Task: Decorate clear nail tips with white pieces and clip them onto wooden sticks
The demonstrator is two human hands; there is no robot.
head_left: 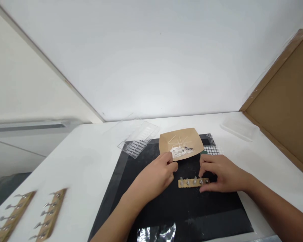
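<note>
A short wooden strip (191, 183) with several small clear and metal pieces standing on it lies on the black mat (171, 208). My right hand (217, 173) is at the strip's right end, thumb below it and fingers above, spread around the end piece. Left of it, my left hand (160, 171) is closed at the near edge of the brown paper tray (164, 144), its fingertips pressed together; whatever they hold is too small to make out. White scraps (180, 151) and thin sticks lie in the tray.
Clear plastic trays (138, 141) lie at the mat's back left. A sheet of white dots (213, 150) is behind my right hand, a clear lid (239, 130) farther back. Two wooden strips with metal pieces (52, 215) sit at the left. Cardboard (282, 101) stands at the right.
</note>
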